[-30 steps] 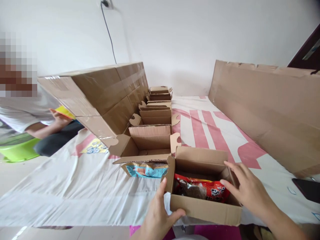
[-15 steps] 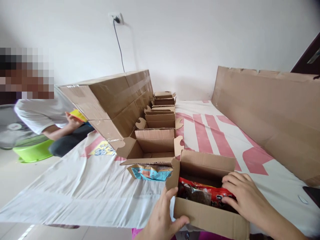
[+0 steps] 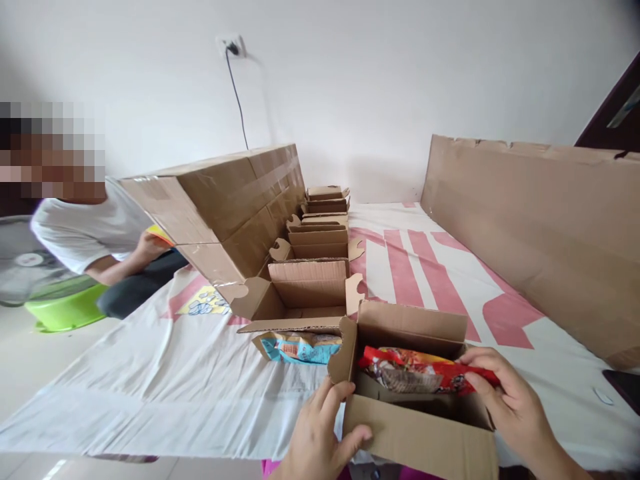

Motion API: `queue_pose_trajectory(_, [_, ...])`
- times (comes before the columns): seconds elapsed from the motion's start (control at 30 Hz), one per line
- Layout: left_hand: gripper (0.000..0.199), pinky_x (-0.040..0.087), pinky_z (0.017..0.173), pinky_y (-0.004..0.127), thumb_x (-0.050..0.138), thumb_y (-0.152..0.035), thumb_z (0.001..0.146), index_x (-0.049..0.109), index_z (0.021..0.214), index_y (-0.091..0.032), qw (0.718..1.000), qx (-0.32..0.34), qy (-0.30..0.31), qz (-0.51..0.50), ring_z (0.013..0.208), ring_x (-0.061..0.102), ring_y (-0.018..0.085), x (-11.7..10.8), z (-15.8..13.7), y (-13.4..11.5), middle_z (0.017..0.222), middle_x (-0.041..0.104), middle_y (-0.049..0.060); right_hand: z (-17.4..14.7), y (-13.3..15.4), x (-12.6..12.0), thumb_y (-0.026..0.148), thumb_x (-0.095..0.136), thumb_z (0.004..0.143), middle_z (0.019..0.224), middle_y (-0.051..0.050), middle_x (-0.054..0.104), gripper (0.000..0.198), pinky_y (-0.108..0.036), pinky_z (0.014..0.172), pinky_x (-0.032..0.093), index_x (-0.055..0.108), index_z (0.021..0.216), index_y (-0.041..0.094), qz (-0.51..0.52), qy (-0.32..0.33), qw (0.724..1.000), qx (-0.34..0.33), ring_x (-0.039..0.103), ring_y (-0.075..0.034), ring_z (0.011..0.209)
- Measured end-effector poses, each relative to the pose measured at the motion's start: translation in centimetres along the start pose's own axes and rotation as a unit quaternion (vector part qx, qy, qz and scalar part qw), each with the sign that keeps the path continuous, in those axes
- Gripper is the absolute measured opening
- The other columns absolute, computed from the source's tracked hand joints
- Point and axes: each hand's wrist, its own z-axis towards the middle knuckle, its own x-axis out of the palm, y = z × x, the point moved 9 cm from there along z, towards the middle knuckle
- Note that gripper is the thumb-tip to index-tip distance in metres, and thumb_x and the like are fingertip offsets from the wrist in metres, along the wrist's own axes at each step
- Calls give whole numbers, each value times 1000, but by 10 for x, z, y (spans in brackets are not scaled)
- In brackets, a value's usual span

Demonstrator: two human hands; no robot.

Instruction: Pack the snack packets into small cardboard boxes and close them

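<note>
An open cardboard box (image 3: 420, 427) stands at the table's near edge. My left hand (image 3: 323, 427) grips its left near corner, fingers on the side and thumb on the front flap. In my right hand (image 3: 510, 393) the right end of a red snack packet (image 3: 425, 371) is pinched between thumb and fingers. The packet is raised toward the box opening, lying lengthwise across it, with dark space below. Just left of the box, a blue snack packet (image 3: 303, 348) lies on the cloth, partly under the flap of the neighbouring open box (image 3: 307, 291).
Several open boxes (image 3: 320, 240) run in a row toward the wall, beside stacked taped cartons (image 3: 240, 207). A tall cardboard panel (image 3: 530, 233) stands at right. At left a person (image 3: 95, 233) sits near a green basin (image 3: 67, 308). A dark flat object (image 3: 625, 392) lies at the right edge.
My right hand has lifted the red packet from deeper in the box and shifted slightly right with it. My left hand keeps its hold on the box corner.
</note>
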Motion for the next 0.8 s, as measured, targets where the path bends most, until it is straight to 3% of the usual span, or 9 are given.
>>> queue_pose_trajectory(0.13, [18, 50, 54, 21, 59, -39, 90, 58, 93, -21, 999, 7, 6, -46, 59, 63, 13, -6, 8, -6, 70, 64, 0, -13, -37, -18, 38, 57, 91, 109, -8, 66, 17, -30, 79, 57, 59, 101, 25, 130, -117, 976, 129, 65, -22, 99])
queue_pose_trajectory(0.27, [21, 40, 43, 18, 59, -29, 91, 56, 110, -22, 997, 26, 13, -74, 45, 51, 9, -20, 15, -10, 57, 56, -6, -18, -56, -24, 44, 58, 88, 102, -6, 69, 19, -34, 69, 60, 55, 99, 28, 262, -163, 929, 205, 69, -23, 87])
queue_pose_trajectory(0.33, [26, 42, 46, 17, 59, -23, 90, 55, 116, -23, 996, 40, 3, -77, 47, 53, 9, -31, 18, -11, 59, 58, -6, -15, -54, -29, 44, 61, 86, 97, -5, 70, 20, -35, 67, 60, 55, 97, 29, 287, -173, 919, 209, 69, -23, 83])
queue_pose_trajectory(0.43, [22, 46, 54, 17, 58, -16, 89, 58, 109, -23, 996, 40, -46, -71, 54, 56, 9, -47, 22, -5, 67, 61, -4, -12, -52, -40, 44, 65, 83, 92, -4, 70, 21, -38, 68, 60, 55, 93, 29, 317, -214, 900, 211, 69, -24, 82])
queue_pose_trajectory(0.53, [16, 51, 62, 20, 54, -20, 91, 58, 107, -22, 988, -50, -94, -107, 66, 61, 12, -49, 22, 20, 77, 64, 0, -13, -66, -45, 45, 64, 85, 90, -2, 70, 18, -33, 66, 59, 56, 92, 31, 379, -253, 854, 251, 69, -20, 78])
queue_pose_trajectory(0.63, [20, 54, 72, 26, 50, -31, 95, 55, 112, -21, 962, -134, -102, -215, 83, 64, 17, -39, 20, 39, 92, 65, 5, -21, -89, -45, 45, 79, 70, 90, 1, 69, 30, -22, 61, 58, 60, 87, 28, 433, -300, 792, 307, 67, -14, 73])
queue_pose_trajectory(0.73, [28, 52, 78, 28, 52, -39, 94, 56, 115, -22, 952, -101, -109, -267, 88, 61, 18, -44, 29, 28, 100, 63, 7, -29, -100, -43, 43, 90, 48, 84, 4, 69, 47, -18, 58, 57, 62, 83, 27, 458, -324, 754, 343, 66, -12, 68])
queue_pose_trajectory(0.8, [32, 51, 78, 28, 54, -43, 93, 56, 117, -23, 957, -40, -90, -272, 87, 60, 18, -50, 40, 7, 101, 63, 7, -30, -98, -42, 44, 91, 45, 82, 3, 70, 50, -17, 56, 57, 63, 83, 28, 454, -319, 755, 350, 67, -13, 66])
